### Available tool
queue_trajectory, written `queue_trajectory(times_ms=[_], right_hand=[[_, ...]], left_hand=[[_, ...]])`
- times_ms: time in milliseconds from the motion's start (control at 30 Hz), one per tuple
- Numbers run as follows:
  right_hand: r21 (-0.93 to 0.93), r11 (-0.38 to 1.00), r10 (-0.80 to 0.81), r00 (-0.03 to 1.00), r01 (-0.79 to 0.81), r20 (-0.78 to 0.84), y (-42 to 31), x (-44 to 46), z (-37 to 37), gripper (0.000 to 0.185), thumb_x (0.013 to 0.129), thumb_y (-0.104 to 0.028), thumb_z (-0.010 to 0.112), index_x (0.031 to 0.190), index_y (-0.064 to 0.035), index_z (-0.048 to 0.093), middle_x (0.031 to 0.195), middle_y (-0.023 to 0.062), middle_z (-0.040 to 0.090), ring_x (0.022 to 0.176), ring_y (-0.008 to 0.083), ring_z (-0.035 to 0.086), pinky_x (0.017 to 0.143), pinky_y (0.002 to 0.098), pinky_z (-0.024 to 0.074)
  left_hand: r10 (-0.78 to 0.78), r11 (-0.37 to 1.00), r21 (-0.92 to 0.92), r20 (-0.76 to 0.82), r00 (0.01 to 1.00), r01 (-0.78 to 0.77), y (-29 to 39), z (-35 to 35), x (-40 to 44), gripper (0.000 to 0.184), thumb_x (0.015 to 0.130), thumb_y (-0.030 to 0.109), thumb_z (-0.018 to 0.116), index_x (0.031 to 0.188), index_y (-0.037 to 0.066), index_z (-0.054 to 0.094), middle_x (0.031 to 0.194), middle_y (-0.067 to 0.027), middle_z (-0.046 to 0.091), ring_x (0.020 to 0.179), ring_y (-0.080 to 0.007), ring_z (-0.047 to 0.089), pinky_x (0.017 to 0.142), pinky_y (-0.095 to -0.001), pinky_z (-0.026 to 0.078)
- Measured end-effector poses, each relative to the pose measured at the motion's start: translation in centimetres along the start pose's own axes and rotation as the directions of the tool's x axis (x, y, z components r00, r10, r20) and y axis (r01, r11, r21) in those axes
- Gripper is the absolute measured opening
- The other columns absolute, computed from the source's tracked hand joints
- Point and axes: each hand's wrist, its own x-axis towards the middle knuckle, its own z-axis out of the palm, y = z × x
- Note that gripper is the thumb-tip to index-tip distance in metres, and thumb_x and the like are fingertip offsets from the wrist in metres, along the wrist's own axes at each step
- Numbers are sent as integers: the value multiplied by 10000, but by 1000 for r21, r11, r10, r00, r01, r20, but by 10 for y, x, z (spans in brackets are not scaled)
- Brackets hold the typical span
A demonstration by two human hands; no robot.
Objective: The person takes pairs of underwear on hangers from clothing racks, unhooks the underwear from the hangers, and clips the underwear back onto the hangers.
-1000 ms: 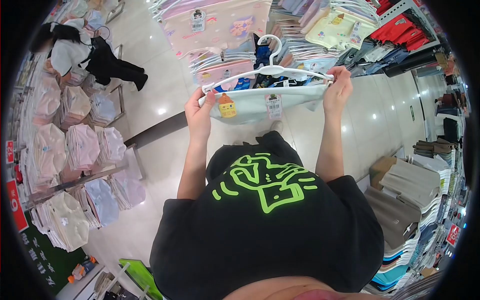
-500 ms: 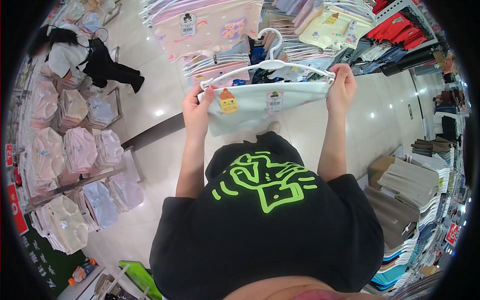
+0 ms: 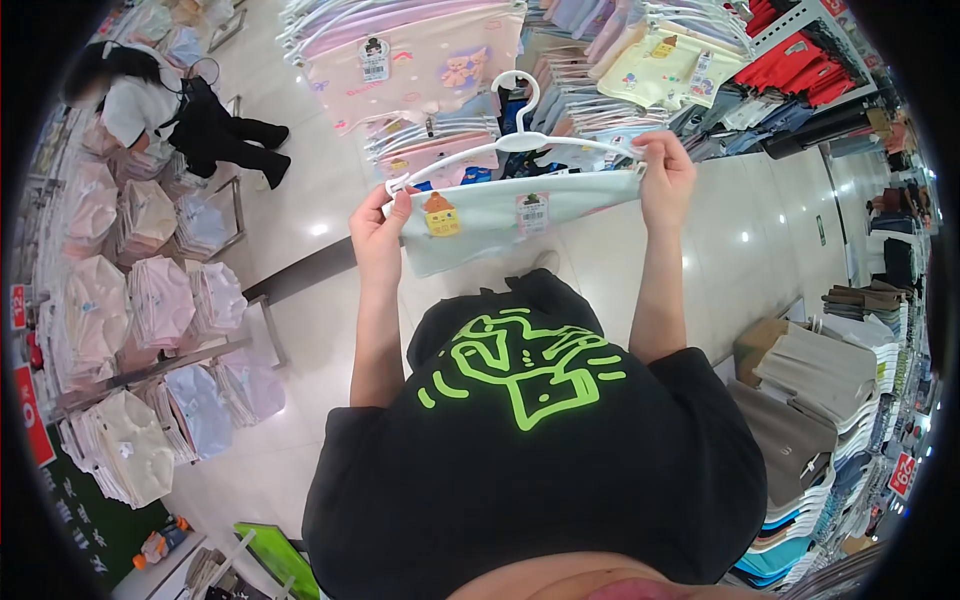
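A white plastic hanger [image 3: 522, 142] with a hook at its top is stretched between my hands. From it hangs a pale mint-green garment [image 3: 480, 235], with a yellow label [image 3: 440, 215] and a barcode tag [image 3: 532, 213] on its front. My left hand [image 3: 380, 222] pinches the hanger's left end together with the garment's corner. At the opposite end, my right hand [image 3: 664, 180] is closed round the hanger tip and the cloth edge. Just beyond the hook are racks of hung children's clothing, among them a pink printed garment [image 3: 415, 65] and a yellow one [image 3: 665, 65].
Racks of pastel underwear [image 3: 95, 300] line the left side, where a person in a white top [image 3: 135, 105] stands. Red clothes [image 3: 800, 65] hang at the far right. Brown and grey garments [image 3: 785, 425] hang at the lower right. Shiny tiled floor [image 3: 750, 220] lies between.
Both hands have shifted slightly left with the hanger and garment, and the left end is a little lower. The hook has swung left and now overlaps the racked clothes differently.
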Motion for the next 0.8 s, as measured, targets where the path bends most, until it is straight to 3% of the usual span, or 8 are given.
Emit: queue_trajectory(times_ms=[133, 333, 400, 500, 600, 667, 733, 800], right_hand=[[-84, 945, -287, 924, 316, 254, 2, 0, 0, 349, 894, -326, 479, 811, -11, 604, 658, 24, 532, 566, 125, 475, 538, 245, 365], [-209, 967, -1, 825, 144, 566, -24, -14, -1, 305, 870, -285, 491, 850, -5, 608, 700, 91, 598, 640, 210, 567, 603, 287, 427], [-386, 917, 220, 682, 100, 698, -30, -17, 6, 234, 856, -219, 512, 886, 0, 591, 702, 96, 614, 615, 195, 570, 584, 294, 435], [-295, 954, 271, 566, -51, 779, 7, -22, 18, 193, 848, -176, 525, 912, 0, 571, 657, 82, 596, 572, 183, 550, 556, 286, 430], [-340, 937, 322, 568, -78, 758, 39, -25, 17, 187, 856, -172, 518, 902, 2, 569, 632, 75, 577, 558, 170, 532, 550, 279, 426], [-292, 952, 273, 690, -93, 670, 72, -30, 7, 193, 855, -178, 521, 908, 2, 564, 620, 77, 563, 551, 173, 522, 551, 282, 424], [-236, 965, 229, 793, -110, 565, 84, -28, -5, 199, 854, -184, 524, 914, 2, 558, 608, 80, 549, 544, 176, 511, 552, 284, 423], [-464, 855, 448, 779, -230, 439, 87, -17, -13, 219, 848, -198, 529, 934, 2, 552, 642, 132, 568, 575, 246, 544, 578, 327, 434]], left_hand=[[-91, 982, -168, -33, 995, 84, -16, -9, 2, 213, 858, 191, 575, 888, -19, 591, 803, -42, 605, 710, -77, 537, 656, -203, 409], [-121, 978, -172, -9, 993, 117, -50, -11, 6, 186, 846, 185, 592, 881, 2, 601, 783, -25, 611, 687, -60, 530, 606, -191, 408], [-150, 986, -62, 75, 986, 155, -63, -14, 7, 181, 845, 185, 593, 887, 10, 604, 793, -29, 619, 702, -60, 535, 622, -195, 414], [-171, 982, 111, 207, 963, 150, -77, -9, 14, 135, 822, 112, 580, 905, 7, 604, 788, -21, 618, 705, -59, 536, 651, -215, 426], [-201, 967, 218, 340, 919, 131, -92, -6, 35, 115, 789, 53, 563, 885, 8, 608, 790, -23, 610, 737, -79, 543, 664, -238, 433], [113, 898, 339, 438, 892, -281, -100, -21, 67, 108, 793, 46, 557, 877, 10, 613, 808, -37, 607, 757, -113, 551, 680, -239, 428], [91, 848, 497, 206, 974, -184, -117, -45, 98, 134, 779, 46, 564, 900, 14, 613, 829, -74, 616, 743, -166, 574, 693, -267, 437], [208, 713, 672, 69, 976, -200, -130, -64, 135, 158, 774, 71, 574, 916, 11, 612, 873, -123, 621, 768, -247, 594, 712, -329, 454]])
